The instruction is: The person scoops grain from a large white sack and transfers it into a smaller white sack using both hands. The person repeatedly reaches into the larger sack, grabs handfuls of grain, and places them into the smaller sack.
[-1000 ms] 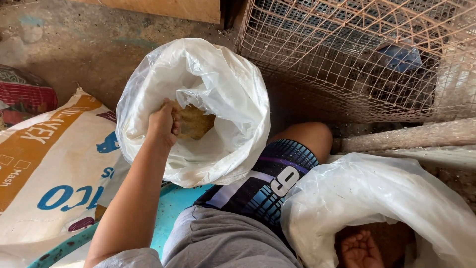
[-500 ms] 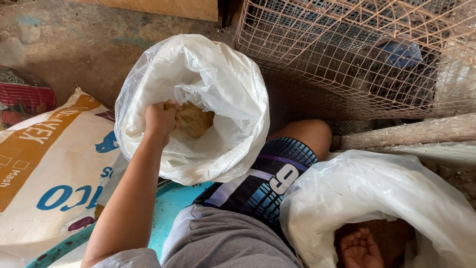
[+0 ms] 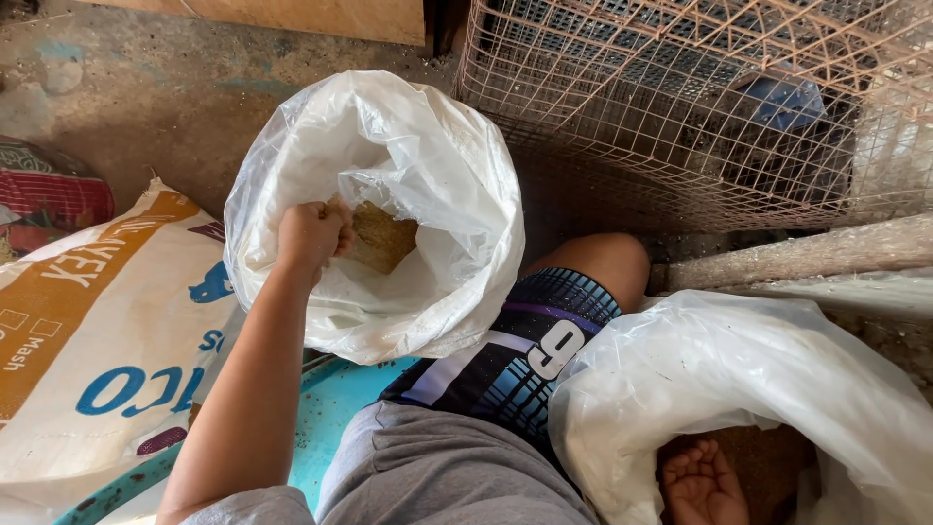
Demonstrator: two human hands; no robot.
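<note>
My left hand (image 3: 313,233) is closed in a fist on the inner fold of an open white plastic sack (image 3: 437,175) that stands in front of my knee. Brown grainy feed (image 3: 381,238) shows deep inside it, just right of the fist. My right hand (image 3: 702,483) lies palm up with fingers apart inside a second white plastic sack (image 3: 739,369) at the lower right, resting on brown feed. Nothing shows in that palm.
A wire mesh cage (image 3: 700,107) stands close at the upper right, with a rough pole (image 3: 807,258) along its base. A printed white and orange feed bag (image 3: 87,331) lies at left, beside a red woven bag (image 3: 44,199). I sit on a turquoise surface (image 3: 335,418). The floor is bare concrete.
My left fist has shifted slightly left and up along the sack's fold, so a bit more of the feed shows. The right hand has stayed still.
</note>
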